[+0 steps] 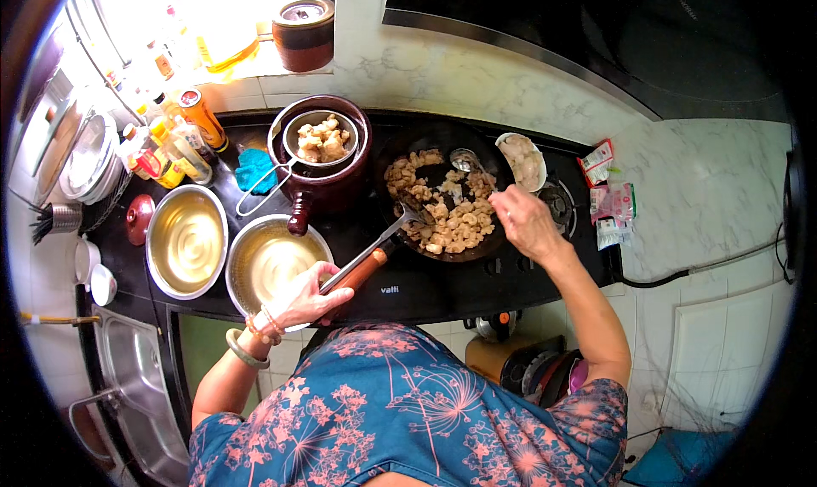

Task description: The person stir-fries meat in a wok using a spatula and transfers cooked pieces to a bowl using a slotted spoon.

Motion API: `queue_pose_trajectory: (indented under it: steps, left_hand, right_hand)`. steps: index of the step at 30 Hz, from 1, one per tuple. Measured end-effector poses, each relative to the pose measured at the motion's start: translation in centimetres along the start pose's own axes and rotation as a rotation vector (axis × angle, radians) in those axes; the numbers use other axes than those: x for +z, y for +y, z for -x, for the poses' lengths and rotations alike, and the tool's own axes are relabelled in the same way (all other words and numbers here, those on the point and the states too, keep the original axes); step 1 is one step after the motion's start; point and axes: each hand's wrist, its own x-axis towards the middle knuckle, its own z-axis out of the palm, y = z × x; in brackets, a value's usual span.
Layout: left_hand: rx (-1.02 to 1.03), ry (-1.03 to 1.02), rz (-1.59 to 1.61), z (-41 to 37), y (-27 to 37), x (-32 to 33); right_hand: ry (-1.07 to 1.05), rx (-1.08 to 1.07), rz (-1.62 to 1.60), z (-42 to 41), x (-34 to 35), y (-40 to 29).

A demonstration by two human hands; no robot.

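Note:
My left hand [306, 302] is closed on the handle of a metal spatula [370, 238], right beside the wooden wok handle [364, 271]; whether it also grips the wok handle I cannot tell. The spatula's blade rests among pale browned pieces of food [456, 222] in the dark wok [440, 136]. My right hand [526, 222] is over the wok's right side, pinching the handle of a metal spoon [466, 160]. The spoon's bowl lies over the far part of the wok. Behind this hand stands a white bowl [539, 177] of pale raw-looking pieces.
Left of the wok, a strainer of fried pieces [322, 141] sits on a brown pot [332, 193]. Two metal basins [153, 257] [237, 289] hold yellowish liquid. Bottles [179, 149] crowd the back left corner. Seasoning packets [597, 161] lie right; a range hood [523, 53] overhangs.

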Motion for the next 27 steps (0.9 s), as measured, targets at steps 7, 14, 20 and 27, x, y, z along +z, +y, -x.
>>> queue_pose_trajectory:
  steps: [7, 14, 20, 27]
  left_hand:
    - [-0.015, 0.021, -0.04, 0.2, 0.4, 0.1]
    - [0.009, 0.004, -0.004, 0.0, 0.0, 0.0]
    - [0.015, 0.023, 0.035, -0.1, 0.0, 0.2]
    - [0.017, 0.019, 0.037, -0.2, 0.0, 0.2]
  right_hand:
    - [-0.014, 0.082, -0.154, 0.3, -0.8, -1.8]
    - [0.052, 0.076, 0.166, 1.5, -1.8, -0.6]
    - [0.084, 0.121, -0.132, 1.9, 0.3, -1.9]
    - [0.117, 0.079, 0.074, 1.1, 1.3, -0.6]
